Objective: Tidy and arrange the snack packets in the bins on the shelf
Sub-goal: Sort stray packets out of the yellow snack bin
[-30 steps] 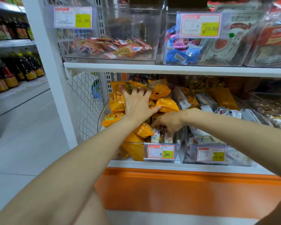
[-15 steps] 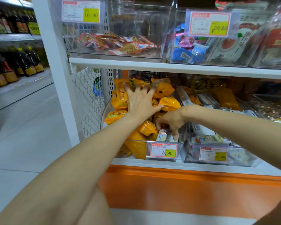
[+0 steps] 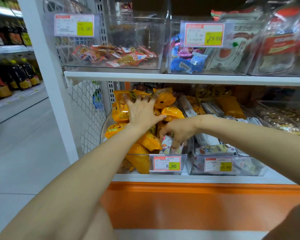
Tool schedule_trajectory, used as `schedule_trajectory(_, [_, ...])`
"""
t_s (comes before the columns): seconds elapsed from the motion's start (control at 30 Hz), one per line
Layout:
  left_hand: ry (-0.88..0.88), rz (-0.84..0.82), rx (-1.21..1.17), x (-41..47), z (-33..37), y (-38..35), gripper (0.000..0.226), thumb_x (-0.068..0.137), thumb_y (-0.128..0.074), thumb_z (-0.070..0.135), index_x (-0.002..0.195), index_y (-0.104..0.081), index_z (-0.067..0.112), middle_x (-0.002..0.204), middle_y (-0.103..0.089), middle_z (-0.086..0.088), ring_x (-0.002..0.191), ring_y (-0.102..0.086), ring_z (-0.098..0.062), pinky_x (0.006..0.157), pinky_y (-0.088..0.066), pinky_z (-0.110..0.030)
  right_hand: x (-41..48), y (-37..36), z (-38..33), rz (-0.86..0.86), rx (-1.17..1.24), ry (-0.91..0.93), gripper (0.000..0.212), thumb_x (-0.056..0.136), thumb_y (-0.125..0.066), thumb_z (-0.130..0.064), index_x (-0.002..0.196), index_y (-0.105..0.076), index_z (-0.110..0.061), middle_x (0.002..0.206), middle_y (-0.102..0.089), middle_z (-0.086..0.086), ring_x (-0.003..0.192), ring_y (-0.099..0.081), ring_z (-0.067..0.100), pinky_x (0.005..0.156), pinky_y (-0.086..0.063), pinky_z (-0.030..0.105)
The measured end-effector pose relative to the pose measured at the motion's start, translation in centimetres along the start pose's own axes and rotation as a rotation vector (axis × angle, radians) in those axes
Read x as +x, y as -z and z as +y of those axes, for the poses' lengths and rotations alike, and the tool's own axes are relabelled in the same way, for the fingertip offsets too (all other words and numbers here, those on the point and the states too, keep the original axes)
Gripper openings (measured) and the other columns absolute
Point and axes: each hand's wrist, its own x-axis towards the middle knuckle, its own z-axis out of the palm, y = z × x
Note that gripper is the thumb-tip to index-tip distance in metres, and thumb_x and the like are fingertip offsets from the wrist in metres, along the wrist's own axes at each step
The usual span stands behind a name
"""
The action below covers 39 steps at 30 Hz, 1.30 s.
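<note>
Presently, the left hand (image 3: 142, 111) lies flat, fingers spread, pressing the heaped yellow packets (image 3: 171, 113) in the clear bin (image 3: 104, 126) at the left of the lower shelf (image 3: 163, 178). The right hand (image 3: 177, 131), fingers curled, pinches a small white packet (image 3: 165, 146) at that bin's near right corner, just behind the price tag (image 3: 167, 163).

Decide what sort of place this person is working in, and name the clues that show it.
Most likely a supermarket or grocery shop. Printed price tags hang on clear bins of snack packets, where the right hand pinches a white packet, and rows of dark bottles line the neighbouring shelves.
</note>
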Motion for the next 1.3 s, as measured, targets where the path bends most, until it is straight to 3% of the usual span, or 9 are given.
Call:
schedule_trajectory(0.2, [0.018,-0.058,-0.023,0.5,0.0,0.4,0.077,0.076,-0.051,0.070,0.141,-0.031,0.034,0.141,-0.045,-0.001,0.135,-0.029,-0.028,0.108,-0.008,-0.066,-5.2,2.1,-0.4,0.289,-0.046,-0.033,0.044,0.077,-0.075,-0.027,0.116,-0.056,-0.027,0.079,-0.046,-0.017,0.069,-0.046,0.002,0.058,-0.033,0.017])
schedule_trajectory(0.4, [0.012,-0.067,-0.028,0.5,-0.2,0.6,0.078,0.075,-0.053,0.070,0.141,-0.032,0.034,0.142,-0.044,-0.001,0.135,-0.028,-0.029,0.108,-0.015,-0.062,-9.5,2.9,0.3,0.469,0.104,-0.044,0.033,0.075,-0.076,-0.021,0.098,-0.056,-0.033,0.087,-0.059,-0.014,0.073,-0.056,0.000,0.066,-0.047,0.022])
schedule_trajectory(0.53, [0.007,-0.063,-0.021,0.7,-0.3,0.6,0.078,0.074,-0.053,0.071,0.140,-0.034,0.034,0.141,-0.045,-0.001,0.134,-0.030,-0.028,0.106,-0.019,-0.061,-10.3,3.2,1.0,0.592,0.216,-0.030,0.033,0.073,-0.078,-0.015,0.099,-0.062,-0.027,0.082,-0.062,-0.013,0.064,-0.057,-0.008,0.059,-0.048,0.014])
schedule_trajectory(0.63, [0.011,-0.059,-0.015,0.7,-0.4,0.6,0.078,0.074,-0.052,0.072,0.140,-0.034,0.034,0.141,-0.045,-0.001,0.134,-0.031,-0.028,0.106,-0.021,-0.060,-10.1,2.9,1.2,0.585,0.384,0.012,0.034,0.074,-0.078,-0.011,0.102,-0.063,-0.021,0.088,-0.068,-0.003,0.070,-0.063,0.000,0.065,-0.055,0.020])
schedule_trajectory(0.73, [-0.002,-0.059,-0.002,0.5,-0.4,0.6,0.078,0.076,-0.052,0.070,0.140,-0.034,0.032,0.141,-0.045,-0.002,0.134,-0.030,-0.029,0.105,-0.023,-0.060,-10.8,2.7,2.5,0.600,0.552,-0.010,0.033,0.074,-0.076,-0.006,0.103,-0.063,-0.016,0.083,-0.069,-0.004,0.065,-0.062,0.002,0.054,-0.051,0.017])
schedule_trajectory(0.83, [-0.004,-0.047,-0.001,0.4,-0.4,0.5,0.078,0.075,-0.053,0.070,0.140,-0.035,0.031,0.141,-0.045,-0.001,0.133,-0.030,-0.030,0.105,-0.023,-0.059,-11.7,2.0,4.5,0.703,0.635,-0.068,0.031,0.072,-0.076,-0.006,0.099,-0.064,-0.016,0.074,-0.067,-0.007,0.062,-0.060,0.003,0.055,-0.049,0.017])
schedule_trajectory(0.93, [-0.003,-0.057,-0.002,0.4,-0.3,0.5,0.079,0.074,-0.052,0.072,0.140,-0.034,0.033,0.141,-0.044,-0.001,0.134,-0.029,-0.030,0.105,-0.022,-0.059,-12.0,0.7,6.2,0.774,0.734,-0.119,0.029,0.073,-0.075,-0.005,0.099,-0.065,-0.013,0.084,-0.068,0.004,0.069,-0.061,0.008,0.056,-0.050,0.015])
schedule_trajectory(1.07, [0.001,-0.075,-0.020,0.3,-0.4,0.6,0.080,0.073,-0.052,0.073,0.141,-0.033,0.033,0.144,-0.042,-0.002,0.136,-0.026,-0.031,0.107,-0.018,-0.062,-12.7,-0.9,7.8,0.958,0.939,-0.185,0.030,0.074,-0.074,-0.006,0.102,-0.063,-0.012,0.085,-0.067,0.008,0.072,-0.064,0.018,0.061,-0.056,0.026])
schedule_trajectory(1.3, [-0.021,-0.085,-0.017,0.0,-0.4,1.0,0.082,0.071,-0.050,0.076,0.140,-0.034,0.034,0.143,-0.042,-0.002,0.136,-0.026,-0.029,0.108,-0.009,-0.065,-10.8,-4.0,9.8,1.291,0.581,-0.364,0.037,0.077,-0.076,-0.017,0.109,-0.059,-0.011,0.094,-0.062,0.001,0.075,-0.060,0.016,0.063,-0.047,0.020])
